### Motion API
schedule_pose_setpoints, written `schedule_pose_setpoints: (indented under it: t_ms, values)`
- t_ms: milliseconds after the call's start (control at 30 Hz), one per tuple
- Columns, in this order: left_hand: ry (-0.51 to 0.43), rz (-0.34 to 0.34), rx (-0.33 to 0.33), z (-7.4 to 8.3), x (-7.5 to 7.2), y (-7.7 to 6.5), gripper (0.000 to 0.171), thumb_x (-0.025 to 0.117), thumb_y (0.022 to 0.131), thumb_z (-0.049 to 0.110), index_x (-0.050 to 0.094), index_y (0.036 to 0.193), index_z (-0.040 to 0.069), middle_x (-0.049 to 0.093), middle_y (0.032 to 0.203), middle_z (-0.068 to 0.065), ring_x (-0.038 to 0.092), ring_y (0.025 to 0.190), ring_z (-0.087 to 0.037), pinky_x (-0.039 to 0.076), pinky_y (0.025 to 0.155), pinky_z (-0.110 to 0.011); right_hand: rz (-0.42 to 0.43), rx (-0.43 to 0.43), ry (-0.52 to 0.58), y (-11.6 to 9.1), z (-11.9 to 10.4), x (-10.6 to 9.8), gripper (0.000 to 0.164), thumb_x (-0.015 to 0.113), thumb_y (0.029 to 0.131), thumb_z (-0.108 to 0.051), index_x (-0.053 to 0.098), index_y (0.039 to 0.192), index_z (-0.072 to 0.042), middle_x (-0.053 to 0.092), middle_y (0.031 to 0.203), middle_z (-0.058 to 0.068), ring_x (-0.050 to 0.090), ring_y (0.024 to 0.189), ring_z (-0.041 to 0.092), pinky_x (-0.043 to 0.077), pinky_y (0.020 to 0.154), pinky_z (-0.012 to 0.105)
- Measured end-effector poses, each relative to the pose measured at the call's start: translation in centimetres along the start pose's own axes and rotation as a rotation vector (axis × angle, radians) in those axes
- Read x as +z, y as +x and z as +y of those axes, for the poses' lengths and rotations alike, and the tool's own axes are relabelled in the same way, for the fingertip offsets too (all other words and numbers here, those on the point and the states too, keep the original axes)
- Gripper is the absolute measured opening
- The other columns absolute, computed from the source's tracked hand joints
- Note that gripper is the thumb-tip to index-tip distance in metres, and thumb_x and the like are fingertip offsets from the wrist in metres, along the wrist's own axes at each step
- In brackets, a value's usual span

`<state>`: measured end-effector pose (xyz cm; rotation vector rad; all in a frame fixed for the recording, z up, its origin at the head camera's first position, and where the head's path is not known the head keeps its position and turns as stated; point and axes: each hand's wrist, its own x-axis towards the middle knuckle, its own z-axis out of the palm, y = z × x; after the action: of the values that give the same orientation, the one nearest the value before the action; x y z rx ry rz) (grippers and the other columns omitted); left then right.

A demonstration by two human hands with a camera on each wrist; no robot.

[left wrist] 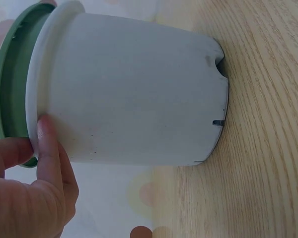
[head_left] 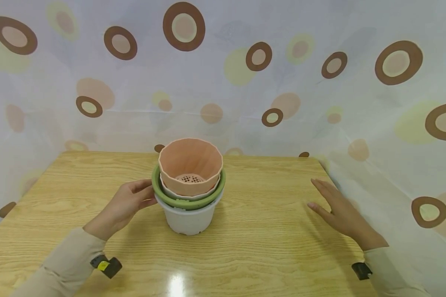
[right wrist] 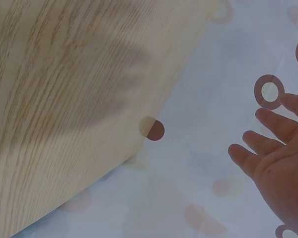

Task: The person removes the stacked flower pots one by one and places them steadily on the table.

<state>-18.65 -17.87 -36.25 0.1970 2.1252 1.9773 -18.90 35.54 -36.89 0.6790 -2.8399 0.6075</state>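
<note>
- On the yellowish wood-grain table (head_left: 267,214), a round white plastic pot (head_left: 190,222) stands upright; a green round-rimmed pot (head_left: 187,204) and peach many-sided pot (head_left: 190,159) nest in it.
- Left hand (head_left: 131,200) pinches the white rim.
- Right hand (head_left: 336,210), fingers extended, is empty, well apart.
- Seemingly steadying; separating pots would need the right hand nearer.

The lower part of the green pot (head_left: 187,204) is hidden inside the white pot (head_left: 189,222). The right wrist view cuts off part of the right hand (right wrist: 283,168); the head view crops the table (head_left: 264,247).
</note>
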Motion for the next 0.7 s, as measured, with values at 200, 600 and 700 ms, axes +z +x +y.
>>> schedule_pose_setpoints:
  t_ms: [200, 600, 700]
  values:
    - [0.001, 0.002, -0.002, 0.0, -0.1, 0.1, 0.053, 0.049, 0.102, 0.023, 0.037, 0.141, -0.009, 0.052, 0.131, -0.014, 0.061, 0.100, -0.003, 0.052, 0.094, -0.024, 0.008, -0.006, -0.007, 0.2, -0.2, 0.1, 0.067, 0.059, 0.097, -0.026, 0.026, 0.150, -0.001, 0.028, 0.148, 0.030, 0.022, 0.136, 0.051, 0.028, 0.100, 0.071]
    - [-0.040, -0.003, 0.011, -0.2, 0.0, 0.1, 0.053, 0.050, 0.101, 0.023, 0.037, 0.141, -0.010, 0.059, 0.121, -0.002, 0.062, 0.100, -0.005, 0.053, 0.093, -0.027, 0.000, -0.015, -0.030, 0.9, -1.0, 0.2, 0.065, 0.058, 0.097, -0.028, 0.029, 0.149, -0.002, 0.031, 0.147, 0.029, 0.027, 0.134, 0.051, 0.030, 0.101, 0.069]
    - [-0.049, -0.001, 0.007, -0.3, 0.1, 0.1, 0.052, 0.049, 0.102, 0.021, 0.036, 0.141, -0.010, 0.059, 0.118, 0.000, 0.062, 0.100, -0.005, 0.054, 0.093, -0.027, -0.004, -0.032, -0.036, 1.4, -1.5, 0.1, 0.064, 0.058, 0.097, -0.028, 0.030, 0.149, -0.002, 0.032, 0.147, 0.029, 0.027, 0.134, 0.051, 0.030, 0.101, 0.068]
